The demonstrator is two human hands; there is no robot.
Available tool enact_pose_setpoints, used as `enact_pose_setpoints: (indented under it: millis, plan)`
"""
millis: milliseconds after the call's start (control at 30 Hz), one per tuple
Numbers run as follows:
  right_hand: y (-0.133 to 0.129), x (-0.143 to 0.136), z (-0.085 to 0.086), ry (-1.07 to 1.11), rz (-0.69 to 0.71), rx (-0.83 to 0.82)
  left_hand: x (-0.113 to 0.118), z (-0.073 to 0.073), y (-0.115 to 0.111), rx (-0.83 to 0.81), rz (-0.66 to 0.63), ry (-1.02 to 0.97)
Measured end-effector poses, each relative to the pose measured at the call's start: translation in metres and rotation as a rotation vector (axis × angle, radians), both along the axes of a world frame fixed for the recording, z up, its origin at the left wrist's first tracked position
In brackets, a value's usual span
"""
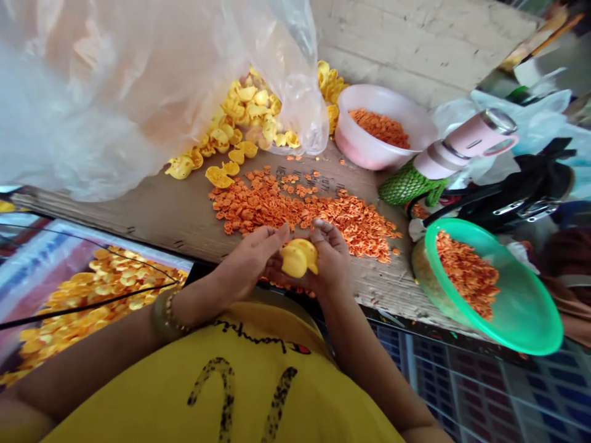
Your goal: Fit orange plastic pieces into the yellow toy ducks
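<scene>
Just above the front edge of the cardboard-covered table, a yellow rounded plastic shell piece point(295, 258) sits between my two hands. My left hand point(252, 261) is closed at its left side, thumb above and fingers curled beneath. On the other side, my right hand point(335, 261) grips it, with some fingertips hidden. Right beyond the hands spreads a pile of small orange plastic pieces point(263, 200). Several loose yellow shells point(219, 177) lie at that pile's far left.
A large clear plastic bag point(152, 92) with yellow shells fills the back left. Orange pieces also lie in a pink bowl point(353, 135) and a green basin point(521, 289). A pink tumbler point(475, 138) and black bag point(521, 191) stand right. More shells point(106, 289) fill a container lower left.
</scene>
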State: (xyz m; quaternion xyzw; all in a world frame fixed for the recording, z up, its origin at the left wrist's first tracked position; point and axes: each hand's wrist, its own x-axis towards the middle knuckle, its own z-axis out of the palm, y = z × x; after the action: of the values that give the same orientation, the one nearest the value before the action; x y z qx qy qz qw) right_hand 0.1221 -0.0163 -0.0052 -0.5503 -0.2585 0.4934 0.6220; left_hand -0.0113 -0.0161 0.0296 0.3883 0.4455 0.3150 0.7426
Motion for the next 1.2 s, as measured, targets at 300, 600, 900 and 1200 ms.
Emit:
enact_pose_setpoints:
  millis: [300, 600, 900, 1200]
  plan:
    - [-0.031, -0.017, -0.002, 0.319, 0.067, -0.126, 0.008, -0.007, -0.013, 0.199, 0.232, -0.072]
    - [-0.059, -0.008, -0.004, 0.078, 0.155, -0.111, -0.006, -0.034, 0.009, -0.593, 0.087, -0.511]
    - [-0.071, -0.005, 0.000, -0.219, 0.165, 0.060, -0.005, -0.033, 0.007, -0.635, 0.138, -0.498]
    - [-0.074, 0.001, -0.010, -0.810, 0.186, 0.241, 0.007, -0.025, 0.003, -0.597, 0.219, -0.264]
